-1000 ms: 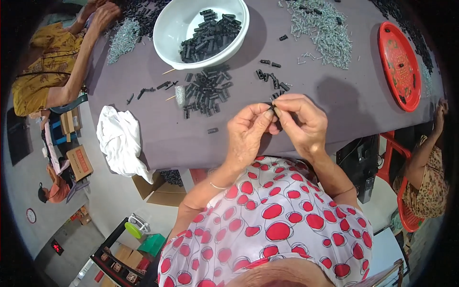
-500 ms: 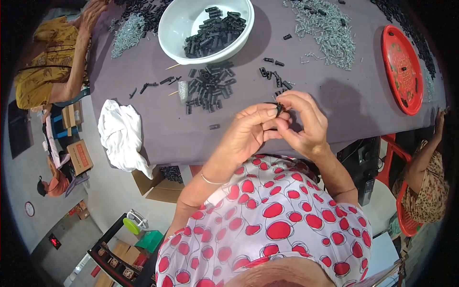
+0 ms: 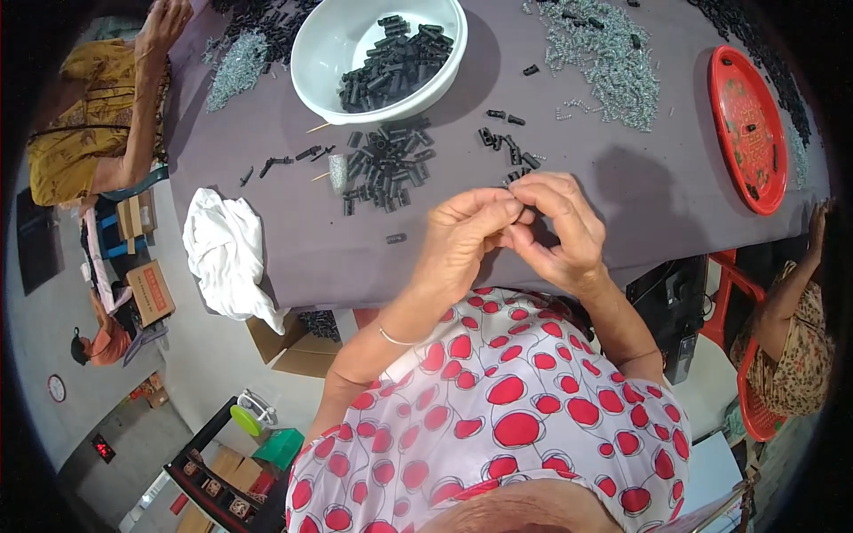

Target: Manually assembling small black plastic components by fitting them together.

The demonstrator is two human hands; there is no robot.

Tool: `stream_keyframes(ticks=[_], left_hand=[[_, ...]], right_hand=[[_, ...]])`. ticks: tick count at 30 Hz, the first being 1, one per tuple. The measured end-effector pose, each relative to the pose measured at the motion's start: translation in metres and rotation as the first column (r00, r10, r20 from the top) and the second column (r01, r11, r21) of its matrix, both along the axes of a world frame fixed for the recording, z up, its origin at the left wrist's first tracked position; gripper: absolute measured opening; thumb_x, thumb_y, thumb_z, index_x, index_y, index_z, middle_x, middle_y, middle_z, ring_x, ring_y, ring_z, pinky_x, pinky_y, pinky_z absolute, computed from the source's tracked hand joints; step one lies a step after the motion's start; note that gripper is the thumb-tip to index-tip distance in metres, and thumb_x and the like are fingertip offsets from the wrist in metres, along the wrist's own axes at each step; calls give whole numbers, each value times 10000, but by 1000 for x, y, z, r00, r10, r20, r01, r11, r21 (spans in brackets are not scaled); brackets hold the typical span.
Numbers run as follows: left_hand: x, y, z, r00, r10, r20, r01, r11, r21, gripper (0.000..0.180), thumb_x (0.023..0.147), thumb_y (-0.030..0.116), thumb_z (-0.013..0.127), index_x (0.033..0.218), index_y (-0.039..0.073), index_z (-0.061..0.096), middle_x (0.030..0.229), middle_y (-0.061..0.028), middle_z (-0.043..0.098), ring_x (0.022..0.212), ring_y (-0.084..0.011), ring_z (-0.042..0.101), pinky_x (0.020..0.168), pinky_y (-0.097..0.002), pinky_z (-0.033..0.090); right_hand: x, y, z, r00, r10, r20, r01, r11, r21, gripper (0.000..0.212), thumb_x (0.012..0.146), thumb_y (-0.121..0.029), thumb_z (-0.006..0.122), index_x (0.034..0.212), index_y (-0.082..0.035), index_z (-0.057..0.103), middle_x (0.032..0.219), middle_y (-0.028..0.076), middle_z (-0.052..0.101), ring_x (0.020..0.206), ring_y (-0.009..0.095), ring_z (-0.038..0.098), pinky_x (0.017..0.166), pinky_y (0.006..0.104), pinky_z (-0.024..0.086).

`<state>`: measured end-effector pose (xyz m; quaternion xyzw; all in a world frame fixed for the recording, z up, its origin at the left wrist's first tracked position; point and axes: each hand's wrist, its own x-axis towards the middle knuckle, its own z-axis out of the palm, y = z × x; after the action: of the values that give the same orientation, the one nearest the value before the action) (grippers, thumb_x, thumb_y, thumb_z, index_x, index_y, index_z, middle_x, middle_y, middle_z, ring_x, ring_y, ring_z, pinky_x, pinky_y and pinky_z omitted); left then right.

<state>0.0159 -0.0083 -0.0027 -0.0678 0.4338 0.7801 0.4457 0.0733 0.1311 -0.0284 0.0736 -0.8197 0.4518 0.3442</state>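
Observation:
My left hand point(image 3: 466, 233) and my right hand point(image 3: 562, 226) meet fingertip to fingertip above the near part of the table. Both are closed on a small black plastic part point(image 3: 527, 213), mostly hidden by the fingers. Just beyond them lie several loose black parts point(image 3: 514, 151). Left of my hands is a pile of short black tubes point(image 3: 386, 169), with one tube point(image 3: 395, 238) lying apart. A white bowl point(image 3: 306, 84) behind the pile holds many more black pieces.
Small metal springs point(image 3: 604, 67) are heaped at the far right, near a red oval tray point(image 3: 720, 133). A white cloth point(image 3: 222, 249) hangs over the left table edge. Co-workers' arms point(image 3: 138, 115) show at both sides. An open cardboard box point(image 3: 302, 360) stands below the table.
My fingers have closed further round the black part, which showed more before. My left hand has turned slightly. The view has shifted a little.

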Motion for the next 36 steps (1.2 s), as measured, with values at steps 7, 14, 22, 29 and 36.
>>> stream_keyframes(ticks=[7,14,22,29,36], left_hand=[[-3,1,0,1000,26,-13,-26,999,-32,101,855,83,623,882,-9,655,817,-83,660,719,-128,620,668,-247,499],[-6,1,1,996,2,-88,-12,994,-111,77,832,47,638,844,-26,662,769,-72,647,698,-114,605,652,-236,493],[-8,-1,1,989,-73,-127,47,980,-193,85,823,45,636,842,-34,661,756,-62,651,685,-104,602,644,-230,494],[-8,-9,-2,992,-66,-105,47,984,-174,240,908,171,504,958,-38,609,845,-84,654,718,-118,619,654,-248,514],[-8,-10,-4,995,-51,-85,36,985,-171,211,918,140,486,947,-36,600,837,-74,636,740,-119,620,651,-254,528]], right_hand=[[-5,2,9,998,-58,6,57,988,142,503,559,21,721,1037,26,563,914,131,590,755,299,593,671,364,510],[-1,1,11,981,-103,166,38,934,355,393,587,-98,720,939,-9,570,742,65,523,638,231,574,548,326,493],[-2,3,13,982,-104,160,31,916,401,307,545,-100,701,816,-28,575,678,41,485,582,204,536,501,307,460],[-6,5,-2,990,-101,96,62,936,346,282,538,-99,694,782,-24,573,614,37,450,517,200,497,459,311,432],[-7,5,-8,995,-77,71,52,952,302,249,549,-103,700,731,-19,553,587,45,426,465,208,463,419,318,403]])
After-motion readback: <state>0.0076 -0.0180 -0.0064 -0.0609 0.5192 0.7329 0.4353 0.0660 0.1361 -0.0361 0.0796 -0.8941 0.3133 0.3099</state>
